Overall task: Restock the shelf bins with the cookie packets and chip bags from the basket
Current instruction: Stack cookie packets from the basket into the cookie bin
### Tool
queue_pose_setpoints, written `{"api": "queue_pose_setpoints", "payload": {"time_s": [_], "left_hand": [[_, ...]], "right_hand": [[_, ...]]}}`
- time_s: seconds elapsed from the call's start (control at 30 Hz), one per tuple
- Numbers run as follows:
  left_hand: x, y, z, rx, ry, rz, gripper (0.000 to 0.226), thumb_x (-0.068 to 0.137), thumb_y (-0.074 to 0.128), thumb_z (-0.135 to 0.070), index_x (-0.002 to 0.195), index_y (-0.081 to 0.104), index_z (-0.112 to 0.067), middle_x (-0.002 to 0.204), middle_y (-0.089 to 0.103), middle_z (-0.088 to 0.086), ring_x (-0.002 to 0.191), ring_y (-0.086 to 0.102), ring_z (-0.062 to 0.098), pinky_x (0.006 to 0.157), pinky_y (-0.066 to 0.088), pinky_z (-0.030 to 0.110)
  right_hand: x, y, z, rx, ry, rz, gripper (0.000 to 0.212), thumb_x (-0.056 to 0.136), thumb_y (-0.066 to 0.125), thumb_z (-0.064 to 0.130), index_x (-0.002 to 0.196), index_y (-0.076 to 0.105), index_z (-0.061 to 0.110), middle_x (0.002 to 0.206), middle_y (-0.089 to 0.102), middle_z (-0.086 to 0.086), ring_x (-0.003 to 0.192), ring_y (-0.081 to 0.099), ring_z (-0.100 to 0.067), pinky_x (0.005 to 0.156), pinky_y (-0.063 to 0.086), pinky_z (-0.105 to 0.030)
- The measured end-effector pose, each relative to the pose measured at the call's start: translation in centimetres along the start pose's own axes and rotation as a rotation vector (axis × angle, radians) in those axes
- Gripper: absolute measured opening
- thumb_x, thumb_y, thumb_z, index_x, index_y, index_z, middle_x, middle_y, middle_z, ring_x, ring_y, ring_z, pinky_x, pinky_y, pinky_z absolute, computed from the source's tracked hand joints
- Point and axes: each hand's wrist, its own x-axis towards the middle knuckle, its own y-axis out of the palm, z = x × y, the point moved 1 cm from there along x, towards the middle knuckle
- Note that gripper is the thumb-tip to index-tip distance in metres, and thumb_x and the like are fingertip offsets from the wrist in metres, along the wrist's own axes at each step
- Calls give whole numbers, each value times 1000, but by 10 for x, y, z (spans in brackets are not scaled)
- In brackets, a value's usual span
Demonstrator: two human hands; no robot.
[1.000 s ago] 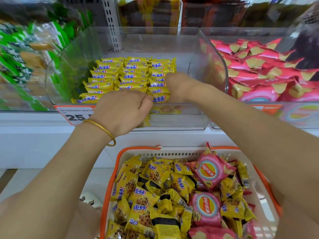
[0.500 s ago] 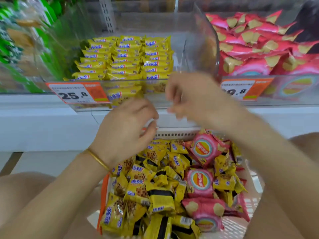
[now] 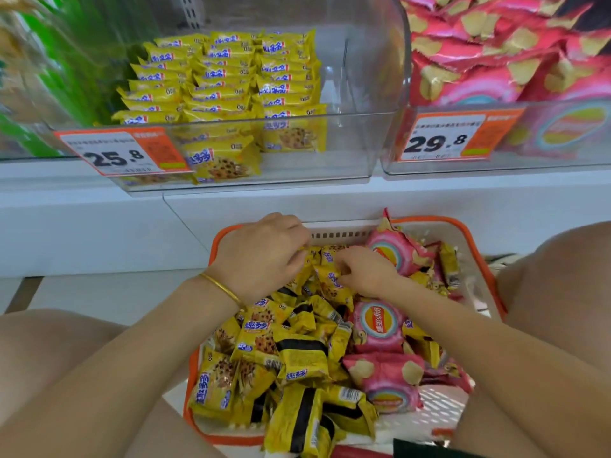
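An orange-rimmed basket (image 3: pixel 214 246) sits between my knees, full of yellow cookie packets (image 3: pixel 261 338) and pink chip bags (image 3: pixel 377 326). Both hands are down at its far end. My left hand (image 3: pixel 261 256), with a gold bangle on the wrist, curls over yellow packets; its fingertips are buried among them. My right hand (image 3: pixel 363 272) pinches a yellow cookie packet (image 3: pixel 332 284) beside it. Above, a clear shelf bin (image 3: pixel 363 143) holds three neat rows of cookie packets (image 3: pixel 224 77) on its left side, with bare space on its right.
To the right, another clear bin is piled with pink chip bags (image 3: pixel 496 61). Green packets (image 3: pixel 49 61) fill the bin at left. Orange price tags read 25.8 (image 3: pixel 119 153) and 29.8 (image 3: pixel 443 140). A white shelf ledge (image 3: pixel 297 200) runs between bins and basket.
Both hands have come out of the cookie bin, dropped past the shelf ledge and landed in the basket on the yellow packets. The view has tilted down.
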Motion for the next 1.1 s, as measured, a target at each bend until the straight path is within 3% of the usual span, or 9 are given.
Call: {"api": "queue_pose_setpoints", "payload": {"time_s": [0.13,0.27,0.37,0.47,0.57,0.67,0.77,0.93,1.1], "left_hand": [[8,7,-2,-1,-38,155,43,94,50,-42,132,47,-23,132,50,-1,124,44,17,98,42,35],[16,3,-2,-128,-63,172,44,90,60,-39,130,51,-23,118,59,-1,110,52,18,87,40,29],[18,-18,4,-356,-119,58,26,85,68,-26,110,64,-17,98,65,-2,91,58,13,79,43,28],[14,-48,7,-595,-120,-143,19,82,72,-21,99,67,-16,85,62,-11,78,56,-5,70,42,12],[12,-82,4,-695,-98,-422,23,76,68,-34,97,59,-35,88,59,-20,79,55,-11,71,43,8],[16,-109,12,-651,-120,-734,28,82,60,-25,108,53,-31,98,56,-15,86,55,-5,72,45,10],[24,-113,29,-425,-197,-820,36,85,54,-21,120,54,-12,109,55,-1,93,55,12,81,43,20],[22,-90,38,-179,-221,-765,37,86,47,-23,119,56,-8,113,58,10,98,58,28,83,47,50],[20,-86,36,-38,-199,-713,33,90,41,-31,110,62,-16,111,62,1,102,58,24,86,30,35]], "right_hand": [[-13,-40,6,89,-184,42,14,87,63,19,87,50,13,78,46,7,79,46,-14,53,28,-20],[-35,-70,19,455,-273,-29,19,88,64,13,78,48,19,72,48,7,64,45,-5,62,37,-19],[-49,-89,28,782,-225,-14,12,89,63,13,89,51,14,81,58,-3,63,53,-7,63,47,-26],[-63,-119,42,776,-242,-130,26,78,74,16,95,54,16,91,65,-9,70,59,-9,66,48,-26],[-78,-166,64,787,-283,-328,30,72,78,8,88,55,18,83,66,-8,69,59,-11,64,48,-26],[-75,-218,79,613,-286,-626,33,72,80,18,95,57,16,92,69,-11,76,64,-19,71,52,-32],[-53,-253,93,323,-259,-755,35,74,78,24,103,59,16,93,61,1,83,57,-14,79,46,-30],[5,-242,108,-226,-256,-393,40,78,75,25,113,62,12,110,58,-1,107,53,-22,70,30,-22],[38,-229,108,-335,-257,-213,41,73,80,30,104,59,12,100,56,-6,90,49,-23,72,37,-26]]}}
